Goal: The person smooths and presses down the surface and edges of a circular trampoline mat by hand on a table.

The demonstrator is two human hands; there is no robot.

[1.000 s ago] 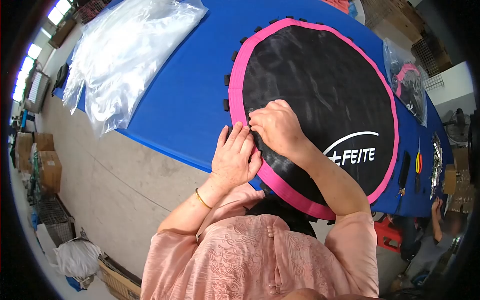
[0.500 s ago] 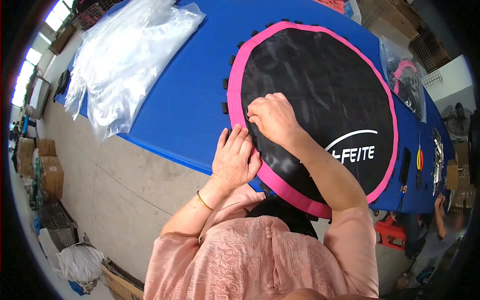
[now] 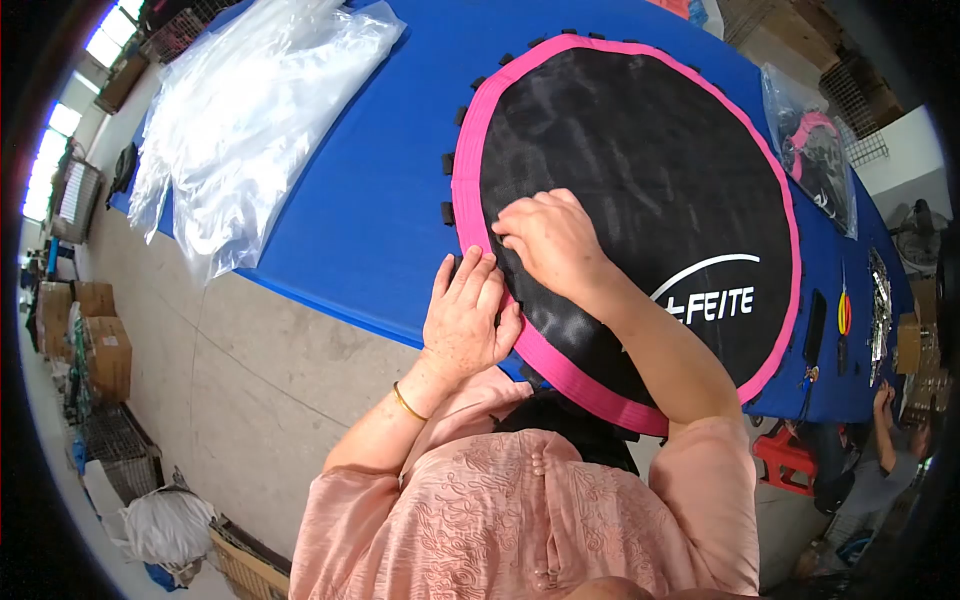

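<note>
The round black mat (image 3: 640, 170) is spread flat on a blue table (image 3: 385, 200), its rim bound by a wide pink band (image 3: 468, 195) and lined on the outside with small black loops (image 3: 447, 213). White lettering (image 3: 718, 303) is printed on the near right part of the mat and is partly covered by the right forearm. The left hand (image 3: 465, 310) is laid over the band at the mat's near left edge, its fingers stretched out and released from any grip; a gold bracelet (image 3: 405, 402) is worn on that wrist. The right hand (image 3: 550, 240) is held over the mat's left side, just beside the band, with the fingers curled inward; whether anything is pinched there cannot be told. To the left of the mat, clear plastic bags (image 3: 260, 130) are heaped. Near the mat's far right edge a clear packet (image 3: 812, 160) is placed, with something pink and black inside. Nearer along the mat's right side, a tool with red and yellow handles (image 3: 844, 318) and some silvery pieces (image 3: 880, 310) are laid. Past the mat's near right edge, a red stool (image 3: 785, 458) is set on the floor, and another person (image 3: 885, 455) is partly seen.
</note>
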